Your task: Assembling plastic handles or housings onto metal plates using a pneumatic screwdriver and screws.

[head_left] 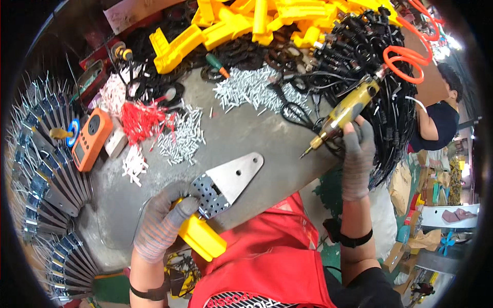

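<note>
My left hand (164,218), in a striped grey glove with bare fingertips, grips a pipe welding iron. Its flat triangular metal plate (237,174) points away to the right, joined by a dark perforated bracket (209,197) to a yellow plastic handle (203,238). My fingers and thumb close around the spot where bracket and handle meet, and partly hide it. My right hand (358,159), gloved likewise, is wrapped around a yellow air screwdriver (352,105). The bit points down and left, above the table and apart from the iron. An orange coiled hose (408,61) runs from its far end.
Screws (246,90) lie in piles on the grey table (257,133). Black power cords (377,118) heap at right, yellow plastic housings (226,28) behind. An orange meter (92,138), red parts (141,120) and rows of wired metal plates (56,185) occupy the left. Another person (439,118) is at far right.
</note>
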Demonstrator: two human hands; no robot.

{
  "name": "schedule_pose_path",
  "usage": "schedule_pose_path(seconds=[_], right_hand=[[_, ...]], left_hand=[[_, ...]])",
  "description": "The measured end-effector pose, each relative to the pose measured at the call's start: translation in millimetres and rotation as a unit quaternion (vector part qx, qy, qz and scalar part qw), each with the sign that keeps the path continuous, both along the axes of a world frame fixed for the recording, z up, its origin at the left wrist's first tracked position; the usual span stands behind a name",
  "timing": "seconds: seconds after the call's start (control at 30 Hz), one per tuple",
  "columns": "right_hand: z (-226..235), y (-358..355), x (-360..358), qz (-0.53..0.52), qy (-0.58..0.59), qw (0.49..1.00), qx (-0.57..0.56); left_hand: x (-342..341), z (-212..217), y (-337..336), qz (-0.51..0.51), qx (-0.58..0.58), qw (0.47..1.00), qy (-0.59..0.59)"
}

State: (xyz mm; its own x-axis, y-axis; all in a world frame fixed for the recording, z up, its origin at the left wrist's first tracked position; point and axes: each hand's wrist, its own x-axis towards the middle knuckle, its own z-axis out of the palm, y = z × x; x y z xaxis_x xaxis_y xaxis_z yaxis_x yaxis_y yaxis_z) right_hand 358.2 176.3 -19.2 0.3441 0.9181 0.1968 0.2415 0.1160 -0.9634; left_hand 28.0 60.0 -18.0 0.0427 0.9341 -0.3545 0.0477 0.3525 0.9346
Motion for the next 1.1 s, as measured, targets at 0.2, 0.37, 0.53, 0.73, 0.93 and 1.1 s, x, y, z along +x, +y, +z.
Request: schedule_pose_path(seconds=[0.2, 0.37, 0.53, 0.73, 0.93, 1.1], right_hand=[[2.4, 24.4, -18.2, -0.028, 0.084, 0.993, 0.078], [48.1, 9.4, -52.7, 0.357, 0.531, 0.768, 0.029], [18.1, -6.1, -73.4, 0.369, 0.573, 0.728, -0.072], [-21.2, -16.0, -97.6, 0.223, 0.617, 0.740, -0.147], [-32.2, -23.0, -105.5, 0.215, 0.617, 0.739, -0.165], [-29.6, -24.8, -109.3, 0.197, 0.607, 0.753, -0.160]], left_hand=[[3.2, 2.0, -4.9, 0.011, 0.004, 1.000, -0.006], [-0.3, -1.3, -8.6, 0.031, -0.057, 0.996, -0.060], [-2.8, -5.0, 0.9, -0.011, -0.033, 0.999, -0.017], [-5.1, -7.1, 0.7, -0.017, -0.032, 0.999, 0.030], [-6.7, -6.3, -1.8, -0.026, -0.005, 0.998, 0.048], [-7.3, -6.1, -0.7, -0.034, 0.007, 0.999, 0.042]])
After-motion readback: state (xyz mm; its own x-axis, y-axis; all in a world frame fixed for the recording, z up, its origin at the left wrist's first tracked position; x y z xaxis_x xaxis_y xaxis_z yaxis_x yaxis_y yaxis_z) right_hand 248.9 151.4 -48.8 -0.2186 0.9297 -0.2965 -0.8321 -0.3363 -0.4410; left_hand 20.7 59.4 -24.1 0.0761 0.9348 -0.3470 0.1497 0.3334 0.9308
